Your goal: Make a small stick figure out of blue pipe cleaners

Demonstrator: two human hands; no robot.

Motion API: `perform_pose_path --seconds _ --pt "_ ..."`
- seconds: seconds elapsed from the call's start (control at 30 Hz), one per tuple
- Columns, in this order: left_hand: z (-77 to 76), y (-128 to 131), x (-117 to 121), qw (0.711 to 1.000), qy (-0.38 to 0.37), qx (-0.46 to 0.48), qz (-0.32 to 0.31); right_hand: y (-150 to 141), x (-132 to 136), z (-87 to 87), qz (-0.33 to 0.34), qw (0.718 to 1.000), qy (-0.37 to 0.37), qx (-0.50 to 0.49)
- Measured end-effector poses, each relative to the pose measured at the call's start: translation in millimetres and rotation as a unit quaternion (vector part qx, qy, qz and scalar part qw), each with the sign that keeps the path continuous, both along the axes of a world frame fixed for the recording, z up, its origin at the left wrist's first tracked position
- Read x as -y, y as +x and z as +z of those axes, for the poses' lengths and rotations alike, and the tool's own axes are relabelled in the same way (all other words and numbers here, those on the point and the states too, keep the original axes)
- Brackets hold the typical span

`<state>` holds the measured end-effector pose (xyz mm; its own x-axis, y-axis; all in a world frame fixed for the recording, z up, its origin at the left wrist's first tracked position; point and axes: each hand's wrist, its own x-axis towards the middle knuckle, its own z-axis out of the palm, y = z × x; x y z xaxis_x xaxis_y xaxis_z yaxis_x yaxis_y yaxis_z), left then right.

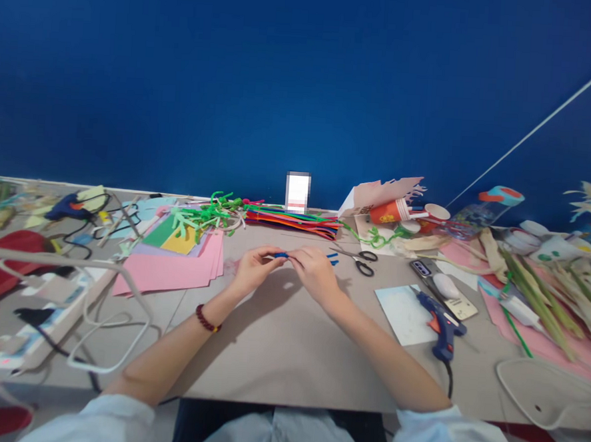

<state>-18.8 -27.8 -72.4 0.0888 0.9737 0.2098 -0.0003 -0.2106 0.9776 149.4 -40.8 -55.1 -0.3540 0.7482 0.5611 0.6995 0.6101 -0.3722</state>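
Observation:
Both my hands meet over the middle of the grey table (278, 340). My left hand (253, 269) and my right hand (313, 270) each pinch an end of a short blue pipe cleaner piece (281, 255) held just above the table. Fingers of both hands are closed on it. A dark red bead bracelet (206, 319) circles my left wrist. Two more short blue pieces (332, 258) lie just right of my right hand. Black-handled scissors (362, 261) rest a little further right.
A bundle of coloured pipe cleaners (295, 220) and green ones (210, 212) lie at the back. Pink and coloured paper sheets (173, 260) are left. A blue glue gun (442, 323) lies right, by paper cups (396, 210). A power strip with cables (43, 329) sits far left.

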Motion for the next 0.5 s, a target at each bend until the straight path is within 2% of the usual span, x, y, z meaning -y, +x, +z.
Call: perform_pose_path --seconds 0.2,0.5 --pt "-0.7 -2.3 -2.9 1.0 -0.01 0.012 -0.016 1.6 -0.9 1.8 0.001 1.0 0.009 -0.002" --pt "6.1 -4.8 -0.1 0.997 0.021 -0.069 -0.019 2.4 -3.7 1.5 -0.005 0.998 0.059 0.003"
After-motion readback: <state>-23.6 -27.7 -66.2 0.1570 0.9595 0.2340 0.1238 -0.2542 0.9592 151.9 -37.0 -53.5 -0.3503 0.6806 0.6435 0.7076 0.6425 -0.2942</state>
